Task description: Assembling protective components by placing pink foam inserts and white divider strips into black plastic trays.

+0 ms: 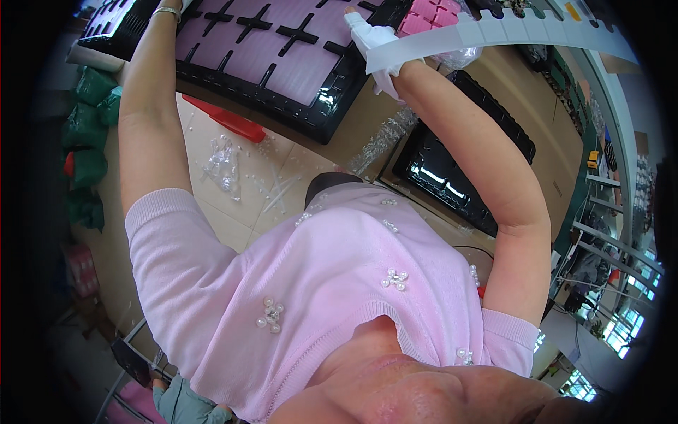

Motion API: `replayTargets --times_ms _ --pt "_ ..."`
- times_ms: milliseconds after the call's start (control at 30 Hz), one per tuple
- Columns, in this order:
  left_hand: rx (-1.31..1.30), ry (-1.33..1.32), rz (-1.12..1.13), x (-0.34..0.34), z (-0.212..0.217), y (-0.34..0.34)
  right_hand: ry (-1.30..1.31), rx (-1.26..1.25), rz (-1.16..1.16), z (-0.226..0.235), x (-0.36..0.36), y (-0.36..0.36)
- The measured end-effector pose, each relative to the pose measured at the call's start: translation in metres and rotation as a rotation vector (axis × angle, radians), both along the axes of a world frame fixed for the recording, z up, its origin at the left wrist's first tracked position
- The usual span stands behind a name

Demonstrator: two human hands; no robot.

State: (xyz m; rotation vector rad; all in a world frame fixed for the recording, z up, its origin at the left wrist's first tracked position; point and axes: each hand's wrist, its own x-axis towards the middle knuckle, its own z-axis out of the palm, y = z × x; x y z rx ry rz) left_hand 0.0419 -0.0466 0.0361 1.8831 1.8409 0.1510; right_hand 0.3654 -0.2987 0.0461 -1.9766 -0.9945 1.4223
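Observation:
A large black plastic tray with a lilac sheet and black cross-shaped dividers lies before me on cardboard. My left hand is at its far left, mostly cut off by the upper edge; a bracelet circles that wrist, and the fingers are hidden. My right hand, in a white glove with a bare fingertip, is by the tray's right side, one finger stretched out. A translucent notched strip crosses in front of this wrist; whether the hand touches it, I cannot tell.
Pink moulded pieces in clear plastic sit beyond my right hand. Another glossy black tray lies under my right forearm. A red object and plastic scraps are on the floor. Green bags stand left; a person's sleeve shows lower left.

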Motion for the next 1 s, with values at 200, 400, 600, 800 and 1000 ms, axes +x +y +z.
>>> replayTargets --times_ms 200,400,600,800,1000 --pt "0.012 -0.006 0.003 0.004 -0.001 0.01 0.021 0.07 0.164 -0.005 0.021 -0.007" --pt "0.031 -0.054 0.036 0.0 -0.008 0.033 0.044 0.166 -0.033 -0.036 0.017 -0.004" --pt "0.114 -0.152 0.214 -0.003 -0.025 0.028 0.212 0.156 0.039 -0.014 0.006 -0.025" --pt "0.235 0.175 0.06 0.055 0.028 0.01 0.417 0.284 -0.08 -0.021 0.053 -0.062" --pt "0.447 -0.925 -0.378 0.156 0.112 -0.186 0.673 0.217 0.028 -0.063 0.181 -0.148"
